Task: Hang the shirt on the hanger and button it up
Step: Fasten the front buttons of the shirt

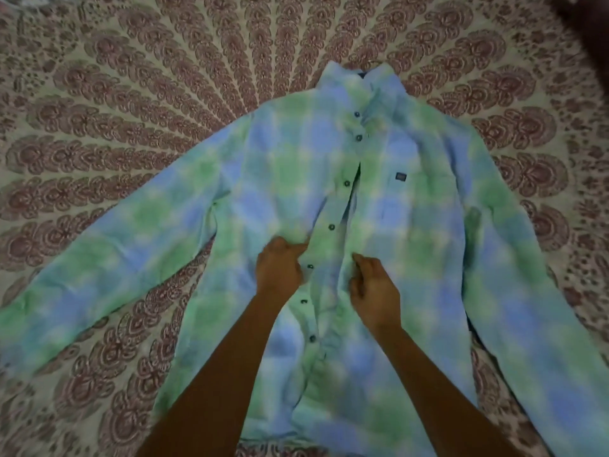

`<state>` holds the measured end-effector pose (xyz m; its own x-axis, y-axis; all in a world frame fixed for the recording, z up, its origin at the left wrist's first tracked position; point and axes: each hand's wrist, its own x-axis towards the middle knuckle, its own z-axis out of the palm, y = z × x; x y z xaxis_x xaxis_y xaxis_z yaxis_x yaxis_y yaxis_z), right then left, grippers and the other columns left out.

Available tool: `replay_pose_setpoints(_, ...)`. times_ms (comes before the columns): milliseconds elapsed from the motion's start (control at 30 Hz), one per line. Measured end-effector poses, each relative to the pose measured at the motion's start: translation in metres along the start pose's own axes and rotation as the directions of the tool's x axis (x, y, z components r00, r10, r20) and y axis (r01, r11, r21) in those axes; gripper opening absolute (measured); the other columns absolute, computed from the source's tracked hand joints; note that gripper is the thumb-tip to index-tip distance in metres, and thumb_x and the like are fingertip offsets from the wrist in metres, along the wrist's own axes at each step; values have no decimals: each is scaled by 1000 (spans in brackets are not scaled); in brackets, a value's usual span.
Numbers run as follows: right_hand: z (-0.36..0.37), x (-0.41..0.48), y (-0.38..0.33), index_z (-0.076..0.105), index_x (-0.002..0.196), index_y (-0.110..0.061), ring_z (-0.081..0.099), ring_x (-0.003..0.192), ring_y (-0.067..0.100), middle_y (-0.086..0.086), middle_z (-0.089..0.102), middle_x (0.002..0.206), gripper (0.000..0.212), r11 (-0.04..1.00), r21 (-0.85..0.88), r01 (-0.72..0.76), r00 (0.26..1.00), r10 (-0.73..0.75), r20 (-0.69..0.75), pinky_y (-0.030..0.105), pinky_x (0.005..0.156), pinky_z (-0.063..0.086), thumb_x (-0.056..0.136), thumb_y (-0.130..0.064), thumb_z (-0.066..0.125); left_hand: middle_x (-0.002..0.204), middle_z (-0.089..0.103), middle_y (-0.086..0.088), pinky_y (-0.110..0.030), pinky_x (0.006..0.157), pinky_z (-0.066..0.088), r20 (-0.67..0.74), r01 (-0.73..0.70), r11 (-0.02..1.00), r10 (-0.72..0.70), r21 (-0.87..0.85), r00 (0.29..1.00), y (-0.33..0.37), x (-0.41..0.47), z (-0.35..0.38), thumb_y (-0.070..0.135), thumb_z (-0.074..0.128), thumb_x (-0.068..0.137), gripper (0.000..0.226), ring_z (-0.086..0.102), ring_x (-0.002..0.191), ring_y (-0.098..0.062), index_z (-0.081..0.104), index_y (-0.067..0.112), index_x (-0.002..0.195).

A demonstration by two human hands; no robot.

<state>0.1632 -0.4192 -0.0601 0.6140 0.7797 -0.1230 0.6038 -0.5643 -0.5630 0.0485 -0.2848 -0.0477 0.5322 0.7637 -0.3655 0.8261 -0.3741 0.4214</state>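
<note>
the green-and-blue plaid shirt (290,166) lies front up on the patterned bedspread (131,94), sleeves spread wide, collar at the far end. the left hand (280,267) curls its fingers onto the button-side front edge, right beside a dark button (309,266). the right hand (374,286) pinches the opposite edge, and the two edges sit slightly apart between the hands.

One shirt (412,258) with two sleeves (115,252), seven dark buttons (346,183) that I can count, and one chest label (401,177). Two hands: left hand (278,263), right hand (374,288). One patterned sheet (131,94).
</note>
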Motion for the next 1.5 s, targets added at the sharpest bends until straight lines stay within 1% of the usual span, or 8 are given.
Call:
replay_pose_setpoints(233,14,-91,1,59,96,-11,60,69,31,12,60,87,28,963,-209,171,984,-159,75,30,59,49,76,-28,49,79,65,-7,-31,58,47,-187,-120,990,103,-80,977,-30,-77,10,20,48,88,20,63,68,-29,66,21,98)
replay_pose_setpoints(467,38,-175,-2,55,89,-19,58,70,22,3,60,87,62,924,-218,314,841,-165,515,29,61,47,51,-68,60,76,62,-6,-30,55,48,213,-242,968,251,-68,944,-69,-161,48,45,48,80,20,63,70,-25,51,26,85)
replay_pose_setpoints(600,40,-184,-2,59,86,-19,58,67,20,2,61,85,53,893,-295,340,896,-213,389,24,59,46,40,-41,77,102,55,-11,-37,70,52,299,-355,929,311,104,902,-76,-177,67,32,68,67,57,59,90,-31,47,21,119)
replay_pose_setpoints(733,42,-191,4,59,81,-15,58,63,27,7,62,80,18,940,-184,288,925,-224,306,28,55,45,66,-22,52,94,59,-12,-34,65,51,231,-475,856,429,203,873,-77,-184,72,27,76,60,50,61,82,-29,58,19,106)
replay_pose_setpoints(867,27,-210,7,57,77,-8,55,63,32,13,61,81,25,979,5,205,944,-199,264,30,55,43,74,-21,37,85,59,-16,-36,60,53,170,-290,951,269,112,948,-78,-198,72,11,64,76,7,61,73,-33,66,9,83)
replay_pose_setpoints(1067,11,-236,9,62,84,-10,60,74,33,12,64,96,15,972,-47,232,956,-219,196,35,65,47,77,-13,49,95,52,-17,-41,72,50,384,-317,945,323,-79,865,-82,-214,50,19,47,80,19,56,80,-32,60,13,92)
replay_pose_setpoints(1233,25,-259,5,57,115,-14,57,110,34,14,57,123,52,938,-257,231,924,-129,360,42,88,48,66,-8,70,111,50,-11,-39,80,45,498,-431,855,251,287,830,-90,-226,32,6,53,84,20,55,95,-30,60,16,100)
replay_pose_setpoints(1500,44,-264,-1,64,96,-14,64,74,25,7,66,94,42,892,-311,327,922,-229,313,29,64,51,59,-26,81,106,55,-14,-40,69,48,333,-538,812,454,228,827,-108,-242,63,30,75,71,53,58,88,-32,52,15,115)
